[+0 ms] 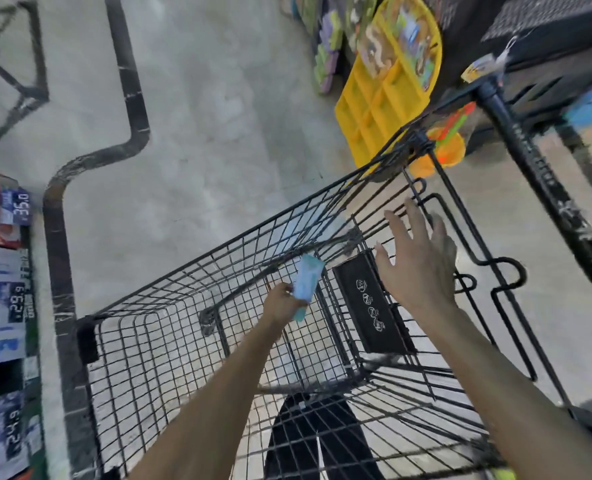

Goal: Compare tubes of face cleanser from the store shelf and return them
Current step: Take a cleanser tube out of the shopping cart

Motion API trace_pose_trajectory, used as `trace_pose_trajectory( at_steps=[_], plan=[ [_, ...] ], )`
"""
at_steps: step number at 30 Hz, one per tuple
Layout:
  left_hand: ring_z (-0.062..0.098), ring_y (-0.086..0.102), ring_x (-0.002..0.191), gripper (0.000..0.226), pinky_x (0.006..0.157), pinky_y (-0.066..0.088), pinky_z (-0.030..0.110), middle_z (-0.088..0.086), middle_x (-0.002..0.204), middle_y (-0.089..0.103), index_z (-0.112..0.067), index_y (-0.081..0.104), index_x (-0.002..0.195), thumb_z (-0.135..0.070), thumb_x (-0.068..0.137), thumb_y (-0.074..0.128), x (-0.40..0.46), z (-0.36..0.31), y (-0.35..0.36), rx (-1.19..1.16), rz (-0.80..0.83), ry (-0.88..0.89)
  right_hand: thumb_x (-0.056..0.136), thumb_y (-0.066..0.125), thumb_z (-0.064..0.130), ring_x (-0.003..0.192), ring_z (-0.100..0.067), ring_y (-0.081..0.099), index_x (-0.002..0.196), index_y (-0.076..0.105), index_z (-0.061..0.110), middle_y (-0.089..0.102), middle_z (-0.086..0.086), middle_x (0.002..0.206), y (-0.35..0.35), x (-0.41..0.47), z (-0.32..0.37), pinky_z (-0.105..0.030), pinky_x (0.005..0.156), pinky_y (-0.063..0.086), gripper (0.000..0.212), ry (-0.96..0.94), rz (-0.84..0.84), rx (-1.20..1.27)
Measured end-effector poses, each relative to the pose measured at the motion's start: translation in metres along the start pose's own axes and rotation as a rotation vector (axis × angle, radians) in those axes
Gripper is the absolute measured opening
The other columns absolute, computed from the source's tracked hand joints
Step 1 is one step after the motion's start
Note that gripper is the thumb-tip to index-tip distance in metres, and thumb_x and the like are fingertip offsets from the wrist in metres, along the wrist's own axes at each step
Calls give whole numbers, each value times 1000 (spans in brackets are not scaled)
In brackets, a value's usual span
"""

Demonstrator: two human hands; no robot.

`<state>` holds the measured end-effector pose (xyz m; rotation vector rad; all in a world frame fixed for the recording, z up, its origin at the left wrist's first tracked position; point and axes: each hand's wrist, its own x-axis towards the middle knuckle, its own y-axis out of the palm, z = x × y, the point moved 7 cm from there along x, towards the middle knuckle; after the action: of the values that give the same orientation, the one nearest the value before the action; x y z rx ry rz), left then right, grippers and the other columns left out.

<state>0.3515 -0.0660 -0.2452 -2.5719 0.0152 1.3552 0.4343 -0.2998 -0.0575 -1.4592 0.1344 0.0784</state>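
Note:
My left hand (282,303) grips a light blue tube of face cleanser (306,284) over the basket of a black wire shopping cart (170,327). The tube points up and away from me, its darker cap end below my fingers. My right hand (415,261) hovers with fingers spread above the cart's child-seat flap (370,306), holding nothing. The store shelf (3,306) with boxed products and price tags runs along the left edge.
The cart handle (543,181) crosses the upper right. Yellow trays (388,84) and colourful toys stand at the top right. A grey floor with a black line (128,74) fills the middle and left. My dark trousers (318,438) show through the cart mesh.

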Motion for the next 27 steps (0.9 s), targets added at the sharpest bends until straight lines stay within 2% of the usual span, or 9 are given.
trace_pose_trajectory(
  at_steps=[3,6,8,12,17,19,23,27],
  plan=[
    [18,67,97,33,76,54,29,3,114,65,-15,55,114,-4,88,72,-66,-30,-11,-112,14,58,99,54,40,152,-41,20,154,41,23,24,-6,168,-14,-16,0,-60,119,28,59,-20,102,33],
    [25,70,101,33,87,59,41,6,116,67,-13,54,114,-4,88,72,-129,-54,-22,-169,10,99,102,51,39,154,-36,18,156,39,22,24,-8,168,-42,-46,4,-52,124,24,58,-34,158,100],
    [30,70,104,39,92,59,46,14,124,66,-7,53,122,-3,88,72,-167,-69,-30,-199,14,131,103,49,40,155,-31,18,157,37,23,23,-6,169,-64,-71,6,-46,125,22,58,-39,153,145],
    [34,67,110,48,96,57,54,12,123,65,-11,51,132,0,89,68,-245,-90,-35,-255,18,203,103,48,44,154,-26,24,157,36,25,27,-4,167,-104,-126,0,-43,125,24,59,-36,143,199],
    [31,70,108,43,96,57,55,10,118,71,-9,59,128,-4,87,71,-318,-97,-25,-214,80,331,103,50,45,149,-23,32,154,43,26,36,-3,162,-147,-197,-13,-39,120,34,55,31,58,282],
    [31,71,106,47,95,57,56,10,118,72,-10,60,129,-9,85,75,-339,-92,-16,-191,126,380,103,50,44,148,-22,32,153,43,26,37,-2,161,-159,-227,-18,-39,119,32,54,51,14,313],
    [27,72,105,38,93,59,54,5,117,73,-16,61,125,-9,89,72,-378,-79,2,-145,231,434,103,51,43,147,-22,32,152,44,26,38,-2,160,-175,-289,-28,-38,118,32,53,144,-83,355],
    [22,72,106,45,95,58,51,2,118,73,-20,61,130,-10,88,74,-411,-59,20,-76,336,468,103,50,43,150,-22,29,153,43,30,36,-1,162,-177,-362,-41,-38,119,32,52,286,-167,404]
  ],
)
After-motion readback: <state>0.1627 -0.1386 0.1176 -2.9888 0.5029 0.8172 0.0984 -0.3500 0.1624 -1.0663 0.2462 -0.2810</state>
